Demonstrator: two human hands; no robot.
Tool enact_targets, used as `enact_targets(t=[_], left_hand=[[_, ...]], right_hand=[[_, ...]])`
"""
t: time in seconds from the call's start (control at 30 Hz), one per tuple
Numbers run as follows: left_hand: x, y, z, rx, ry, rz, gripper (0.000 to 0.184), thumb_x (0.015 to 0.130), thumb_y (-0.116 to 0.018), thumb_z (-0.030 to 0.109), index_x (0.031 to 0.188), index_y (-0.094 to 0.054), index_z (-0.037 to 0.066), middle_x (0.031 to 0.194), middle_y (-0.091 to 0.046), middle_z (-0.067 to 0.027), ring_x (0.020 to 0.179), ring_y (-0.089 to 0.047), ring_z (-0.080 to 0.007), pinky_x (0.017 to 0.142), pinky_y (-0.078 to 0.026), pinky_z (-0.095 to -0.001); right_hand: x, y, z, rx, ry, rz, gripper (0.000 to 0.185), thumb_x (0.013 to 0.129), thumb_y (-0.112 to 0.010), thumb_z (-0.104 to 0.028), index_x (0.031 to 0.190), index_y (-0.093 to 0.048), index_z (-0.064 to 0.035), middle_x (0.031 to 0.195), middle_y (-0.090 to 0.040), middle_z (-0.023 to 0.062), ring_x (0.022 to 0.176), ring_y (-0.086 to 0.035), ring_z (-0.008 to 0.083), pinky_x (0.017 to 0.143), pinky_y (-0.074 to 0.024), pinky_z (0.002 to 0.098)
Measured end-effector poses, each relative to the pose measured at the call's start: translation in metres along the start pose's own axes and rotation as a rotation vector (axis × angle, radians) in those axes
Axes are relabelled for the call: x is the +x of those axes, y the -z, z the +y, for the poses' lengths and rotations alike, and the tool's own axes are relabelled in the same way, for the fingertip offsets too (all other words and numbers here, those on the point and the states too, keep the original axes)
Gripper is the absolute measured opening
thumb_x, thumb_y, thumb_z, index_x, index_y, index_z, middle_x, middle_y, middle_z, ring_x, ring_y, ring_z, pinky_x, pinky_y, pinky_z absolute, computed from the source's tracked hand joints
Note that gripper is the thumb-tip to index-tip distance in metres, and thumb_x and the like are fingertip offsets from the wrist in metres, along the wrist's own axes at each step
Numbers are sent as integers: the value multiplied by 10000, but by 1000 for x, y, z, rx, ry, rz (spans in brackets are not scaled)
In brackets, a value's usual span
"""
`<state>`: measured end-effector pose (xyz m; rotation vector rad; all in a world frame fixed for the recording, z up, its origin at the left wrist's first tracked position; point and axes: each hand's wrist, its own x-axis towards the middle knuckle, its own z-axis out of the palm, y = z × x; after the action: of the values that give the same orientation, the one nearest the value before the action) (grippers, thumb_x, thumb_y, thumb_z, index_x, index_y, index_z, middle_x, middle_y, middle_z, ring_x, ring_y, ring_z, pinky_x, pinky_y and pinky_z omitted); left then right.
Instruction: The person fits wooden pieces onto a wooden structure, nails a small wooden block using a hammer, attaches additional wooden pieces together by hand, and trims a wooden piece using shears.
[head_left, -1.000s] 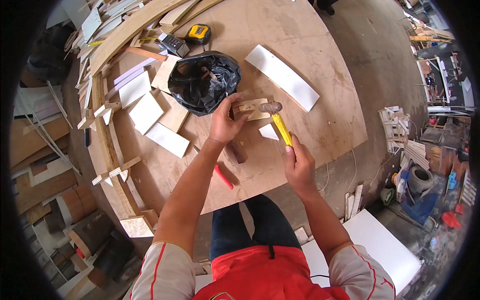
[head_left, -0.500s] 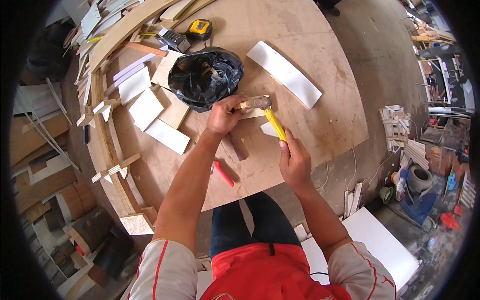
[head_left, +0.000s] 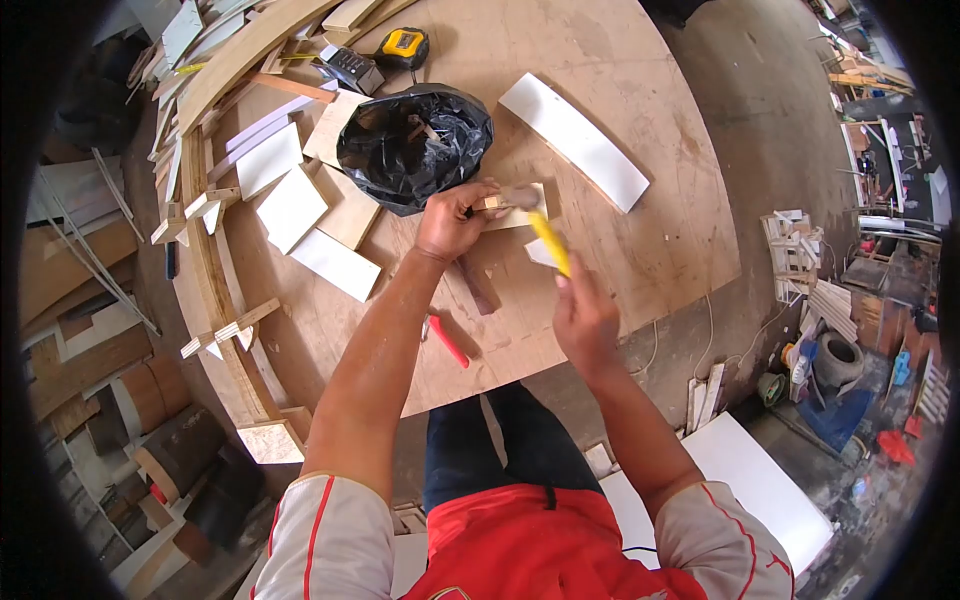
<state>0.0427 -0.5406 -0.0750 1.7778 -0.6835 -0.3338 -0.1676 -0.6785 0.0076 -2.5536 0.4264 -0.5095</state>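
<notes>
My left hand (head_left: 450,222) is closed around a small wood block (head_left: 492,203), beside the black plastic bag. My right hand (head_left: 586,318) grips a hammer (head_left: 551,245) by its yellow handle. The hammer's blurred head is over the block's right end; whether they touch I cannot tell. Under them lies a thin flat wood piece (head_left: 538,208), partly covered. A dark stick-like piece (head_left: 474,288) rests below my left hand, one end hidden by the wrist. Nearer my body is a tool with red handles (head_left: 448,342). A small white offcut (head_left: 540,253) lies by the hammer handle, partly hidden.
The black plastic bag (head_left: 372,182), open at the top, holds small scraps. A curved white panel (head_left: 575,140) lies on the plywood tabletop (head_left: 660,235). White boards (head_left: 325,268) and a curved wooden frame (head_left: 205,275) occupy the left. A yellow tape measure (head_left: 404,45) sits behind the bag.
The hammer has shifted slightly left and is now blurred by motion, with my right hand moving a little along. My left hand still holds the wood block in nearly the same place.
</notes>
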Motion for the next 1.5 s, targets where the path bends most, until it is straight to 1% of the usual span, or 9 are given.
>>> enact_targets(t=[0.3, 0.53, 0.67, 0.77, 1.0, 1.1, 1.23, 1.43, 1.5], left_hand=[[0, 0, -8, 22, -31, 9, 303, 802, -843, -8, 1093, -760, 8, 1146, -771, -170, 1169, -736, -276, 928, -591, -352], [0, 1, 2, 104, 41, 7, 315, 798, -875, 40, 1096, -771, 27, 1153, -779, -145, 1059, -770, -248, 871, -593, -342], [0, 1, -1, 83, -25, 21, 325, 800, -880, 54, 1105, -770, 27, 1172, -776, -148, 1014, -773, -240, 868, -594, -334], [1, -3, -11, 58, -96, 39, 329, 807, -876, 56, 1116, -767, 27, 1184, -773, -153, 1014, -774, -244, 871, -597, -331], [-1, 1, -6, 60, -26, 9, 333, 816, -870, 64, 1129, -761, 25, 1185, -773, -154, 1048, -771, -265, 901, -595, -339], [0, 0, -9, 50, -54, 10, 331, 821, -863, 59, 1134, -759, 26, 1186, -771, -157, 1067, -767, -269, 914, -593, -341], [0, 2, -5, 86, -31, -21, 337, 823, -859, 58, 1142, -755, 23, 1184, -770, -161, 1087, -761, -277, 920, -592, -345], [0, 1, -8, 3, -53, -6, 339, 833, -856, 66, 1153, -753, 19, 1191, -763, -173, 1061, -767, -258, 885, -592, -328], [-1, 1, -5, 9, -23, -19, 329, 838, -852, 70, 1149, -757, 21, 1190, -764, -168, 1017, -773, -245, 868, -592, -321]], right_hand=[[6, 6, -9, 87, 77, 203, 474, 998, -653, -90, 1458, -581, -2, 909, -672, 183, 773, -691, 371, 643, -538, 455], [-1, -11, -6, 98, -95, 93, 445, 1016, -636, -96, 1442, -579, 19, 958, -695, 220, 807, -701, 401, 662, -544, 457], [-14, -2, -20, 390, -401, -5, 364, 1066, -555, -94, 1402, -581, 43, 806, -651, 137, 644, -640, 249, 595, -513, 386], [-7, -4, -33, 996, -869, -89, 363, 1099, -508, -119, 1425, -567, 27, 739, -569, 31, 579, -522, 97, 531, -449, 288], [-16, -29, -24, 951, -876, -99, 404, 1108, -524, -140, 1500, -536, -41, 769, -552, -13, 552, -508, 33, 477, -432, 215], [-16, -16, -30, 741, -764, -117, 471, 1070, -558, -88, 1513, -485, 52, 786, -610, 63, 615, -582, 140, 574, -498, 313], [-18, -19, -21, 208, -107, 35, 541, 1025, -596, -32, 1544, -462, 41, 928, -653, 214, 778, -660, 320, 704, -538, 427], [-22, -11, -40, 119, -90, 140, 568, 1002, -607, -7, 1553, -471, 14, 1039, -667, 229, 843, -667, 386, 738, -532, 455], [-23, -22, -32, 73, -152, -20, 565, 1002, -606, -7, 1549, -470, 27, 1031, -666, 225, 838, -664, 386, 733, -533, 455]])
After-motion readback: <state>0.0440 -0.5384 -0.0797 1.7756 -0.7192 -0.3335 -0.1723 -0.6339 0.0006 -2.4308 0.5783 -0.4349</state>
